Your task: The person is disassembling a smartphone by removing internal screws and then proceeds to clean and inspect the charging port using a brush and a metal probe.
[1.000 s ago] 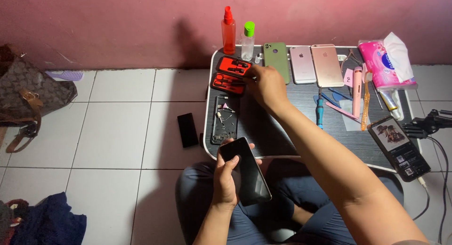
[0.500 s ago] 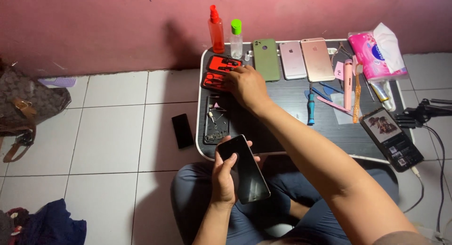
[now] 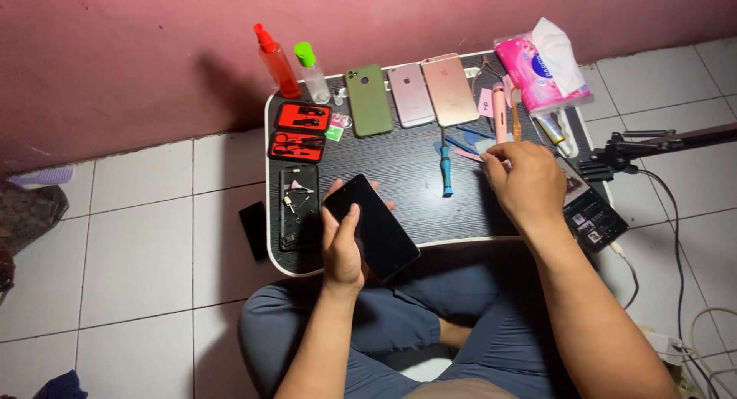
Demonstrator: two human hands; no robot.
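From the head camera, the left hand (image 3: 342,245) is wrapped around a black smartphone (image 3: 374,226), thumb lying across its dark screen and fingers curled behind its edge; the phone is tilted over the near edge of the small black lap table (image 3: 407,173), left of the middle. The right hand (image 3: 527,183) hovers palm down over the table's right part, fingers bent loosely and closed on nothing, fingertips just beside a pink pry tool (image 3: 470,155) and near a blue screwdriver (image 3: 445,171).

Along the far edge lie a green phone (image 3: 368,100), a pink phone (image 3: 410,94) and a rose-gold phone (image 3: 449,90), all face down. At the far left corner stand a red spray bottle (image 3: 277,61) and a green-capped bottle (image 3: 312,71); a red tool case (image 3: 299,130) lies open just below them. A pink tissue pack (image 3: 537,67) sits at the far right corner.
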